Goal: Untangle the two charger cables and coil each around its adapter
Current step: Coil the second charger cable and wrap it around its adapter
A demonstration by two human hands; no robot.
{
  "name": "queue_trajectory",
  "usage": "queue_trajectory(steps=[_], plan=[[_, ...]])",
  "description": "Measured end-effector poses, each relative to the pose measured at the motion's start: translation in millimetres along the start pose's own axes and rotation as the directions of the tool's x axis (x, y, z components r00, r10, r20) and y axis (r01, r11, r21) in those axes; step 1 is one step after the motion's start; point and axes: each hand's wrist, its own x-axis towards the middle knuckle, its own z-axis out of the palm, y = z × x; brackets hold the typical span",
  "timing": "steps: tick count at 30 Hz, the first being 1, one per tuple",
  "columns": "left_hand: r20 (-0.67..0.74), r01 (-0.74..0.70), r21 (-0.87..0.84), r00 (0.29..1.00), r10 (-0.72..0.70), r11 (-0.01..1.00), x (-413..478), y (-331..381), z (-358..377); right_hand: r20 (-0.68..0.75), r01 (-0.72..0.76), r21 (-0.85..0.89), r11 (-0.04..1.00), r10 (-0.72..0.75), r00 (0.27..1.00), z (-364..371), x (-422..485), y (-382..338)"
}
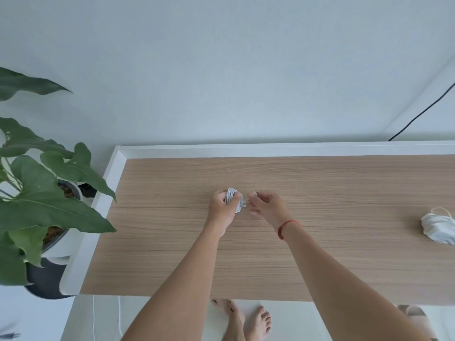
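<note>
My left hand point(221, 209) grips a white charger adapter point(238, 206) with its white cable wound around it in several loops point(231, 195), held just above the middle of the wooden table point(320, 254). My right hand point(267, 205) is close beside it on the right, thumb and fingers pinching the short free end of that cable point(252, 194). The second white charger point(438, 227), wrapped in its own cable with one loose loop on top, lies on the table at the far right edge of the view.
The table has a raised white border point(246, 150) along its back and left sides. A large-leaved potted plant point(44, 200) stands past the left edge. A black cable point(418, 114) runs down the wall at the back right. Bare feet point(243, 318) show below the front edge.
</note>
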Motion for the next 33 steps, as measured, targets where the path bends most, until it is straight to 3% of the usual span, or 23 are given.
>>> queue_trajectory(steps=[2, 6, 10, 15, 26, 33], plan=[[-0.014, 0.001, -0.01, 1.0, -0.001, 1.0, -0.1, 0.0, 3.6, -0.006, 0.039, -0.013, 0.999, -0.039, 0.999, -1.8, 2.2, -4.1], [-0.044, 0.049, -0.058, 0.998, -0.051, 0.997, 1.0, 0.1, 5.1, 0.107, 0.099, -0.212, 0.972, -0.077, 0.991, -7.2, 0.1, -3.7], [-0.006, 0.077, -0.1, 0.997, -0.078, 0.992, 0.6, 0.3, 1.3, 0.084, 0.108, -0.272, 0.956, -0.088, 0.993, -3.5, -1.9, -8.6], [0.051, 0.08, -0.094, 0.996, -0.075, 0.992, -1.2, -0.9, -3.1, 0.005, 0.077, -0.169, 0.983, -0.077, 0.997, 5.9, 7.8, -12.6], [0.074, 0.181, -0.267, 0.983, -0.167, 0.947, -1.1, 0.3, -8.1, 0.036, 0.065, -0.286, 0.956, -0.057, 0.998, 13.3, 5.1, 0.7], [-0.003, 0.153, -0.242, 0.987, -0.158, 0.958, -0.6, 3.2, 0.1, 0.083, 0.011, -0.351, 0.936, 0.019, 0.996, 6.1, 4.6, 1.9]])
